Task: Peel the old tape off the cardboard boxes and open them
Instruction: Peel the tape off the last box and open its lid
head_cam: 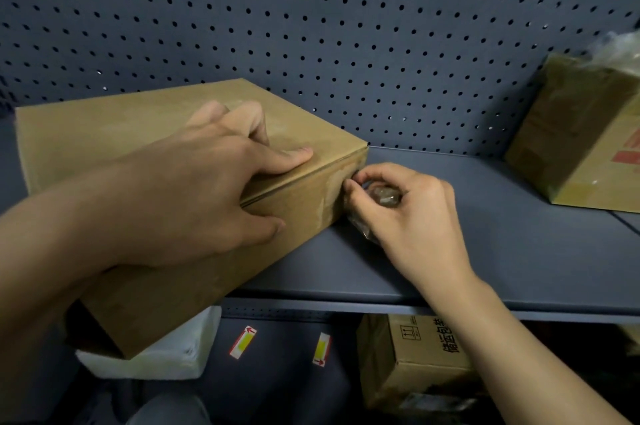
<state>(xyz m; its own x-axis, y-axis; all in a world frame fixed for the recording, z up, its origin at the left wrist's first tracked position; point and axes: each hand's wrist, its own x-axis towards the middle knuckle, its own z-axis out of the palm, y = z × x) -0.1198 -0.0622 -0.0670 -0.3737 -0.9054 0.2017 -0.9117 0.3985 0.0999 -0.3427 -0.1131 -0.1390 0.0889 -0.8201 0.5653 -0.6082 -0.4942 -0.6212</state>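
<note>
A flat brown cardboard box [104, 127] lies on a blue-grey shelf [450, 251], its near end sticking out over the shelf's front edge. My left hand [194, 196] rests on the lid, fingers spread across the top and thumb against the front face. Clear old tape [329, 189] covers the box's right front corner. My right hand [408, 210] is at that corner. Its fingertips pinch the tape's edge, and a crumpled wad of peeled clear tape [382, 198] sits inside its curled fingers.
A second taped cardboard box [581, 134] stands at the shelf's right end, with crumpled plastic on top. A perforated back panel [311, 26] closes the rear. Below the shelf are a white foam block [166, 355] and a printed carton [408, 359].
</note>
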